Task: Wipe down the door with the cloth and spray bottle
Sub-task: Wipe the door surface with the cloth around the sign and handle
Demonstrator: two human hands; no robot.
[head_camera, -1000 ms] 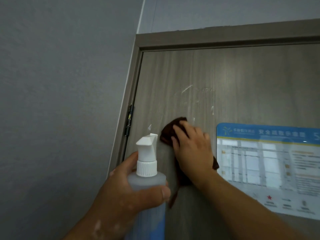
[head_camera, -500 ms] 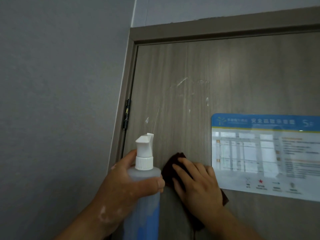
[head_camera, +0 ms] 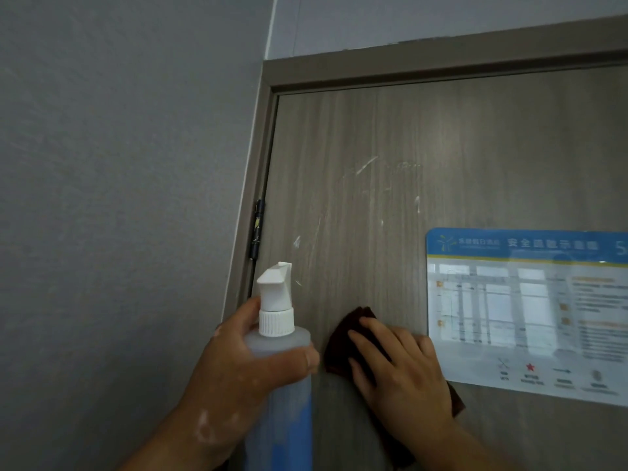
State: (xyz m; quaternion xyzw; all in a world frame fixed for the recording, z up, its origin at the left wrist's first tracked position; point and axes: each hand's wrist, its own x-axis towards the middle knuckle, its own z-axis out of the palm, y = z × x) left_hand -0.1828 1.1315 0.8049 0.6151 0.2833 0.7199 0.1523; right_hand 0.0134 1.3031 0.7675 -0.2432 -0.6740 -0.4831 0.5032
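Now the right hand (head_camera: 404, 375) is pressing the dark brown cloth (head_camera: 343, 338) flat on the door (head_camera: 441, 147), with its fingers lying straight and spread, so its grip is not closing around anything. A second ago the cloth was sitting higher up, level with the top of the blue and white sign (head_camera: 526, 311). It has been sliding down since then and is now sitting low, just beside the sign's bottom left corner. That looks like one long wipe going downward. The left hand (head_camera: 238, 379) is holding the spray bottle (head_camera: 282, 413) upright in front of the door, with its fingers and thumb wrapping tight around the bottle's top part. The white nozzle is pointing toward the door, and no finger is pushing on it. White marks (head_camera: 367, 164) are still showing on the wood above the cloth, near the hinge (head_camera: 257, 229) side and higher up. So the job is probably not finishing yet, and the cloth is likely needing to go back up over those marks.
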